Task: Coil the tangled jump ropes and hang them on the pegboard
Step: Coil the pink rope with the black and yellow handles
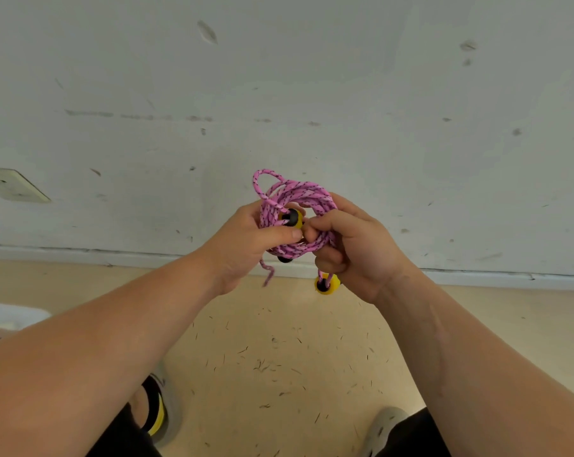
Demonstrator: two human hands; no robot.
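Item: pink jump rope [299, 189], coiled and held between both hands. The left hand [246, 245] is curled round the coil's left side with its thumb across the strands, the right hand [355, 249] is curled round the right and lower side, and a yellow handle [294, 219] sits at the centre between them. Loose parts: a second handle [327, 284] hangs just below the right hand, a frayed tail [267, 272] dangles below the left hand, and one slack loop [262, 179] stands up at top left, nearer the left hand. Setting: the coil's open face is turned to the person, with a white wall [411, 127] behind and a beige floor [279, 341] below; no pegboard is in view, so the direction for hanging cannot be told.
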